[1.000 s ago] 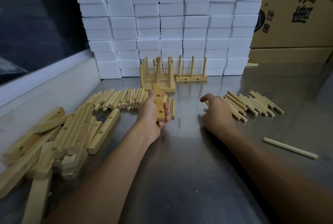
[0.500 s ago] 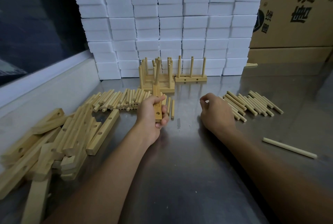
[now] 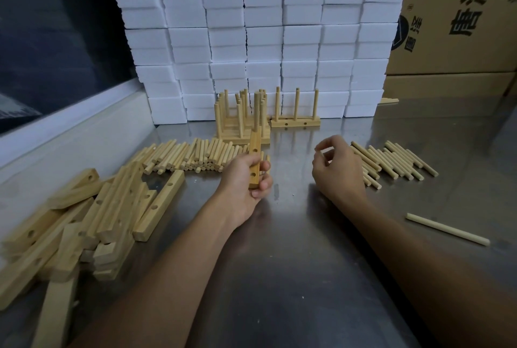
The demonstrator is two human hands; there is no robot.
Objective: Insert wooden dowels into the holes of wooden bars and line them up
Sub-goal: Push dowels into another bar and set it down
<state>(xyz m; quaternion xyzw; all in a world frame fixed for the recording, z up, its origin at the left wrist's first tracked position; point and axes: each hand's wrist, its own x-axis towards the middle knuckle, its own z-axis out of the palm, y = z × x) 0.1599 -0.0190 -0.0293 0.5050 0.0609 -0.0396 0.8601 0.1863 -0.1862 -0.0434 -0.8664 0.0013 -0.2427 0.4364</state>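
My left hand (image 3: 242, 179) grips a wooden bar (image 3: 254, 149) that points away from me, with one dowel (image 3: 256, 112) standing in its far end. My right hand (image 3: 338, 171) hovers just left of the right dowel pile (image 3: 397, 163). Its fingers are curled and seem to pinch a dowel that the hand mostly hides. A second dowel pile (image 3: 190, 156) lies left of the held bar. Loose bars (image 3: 112, 207) are heaped at the left. Finished bars with upright dowels stand at the back: a cluster (image 3: 235, 126) and a single one (image 3: 295, 123).
The steel table (image 3: 279, 263) is walled at the back by stacked white foam blocks (image 3: 263, 39). Cardboard boxes (image 3: 461, 25) stand at the back right. A lone long dowel (image 3: 447, 228) lies at the right. A raised ledge (image 3: 70, 135) runs along the left.
My right hand curled its fingers at the edge of the right dowel pile and lifted slightly off the table. My left hand kept the bar and shifted it a little.
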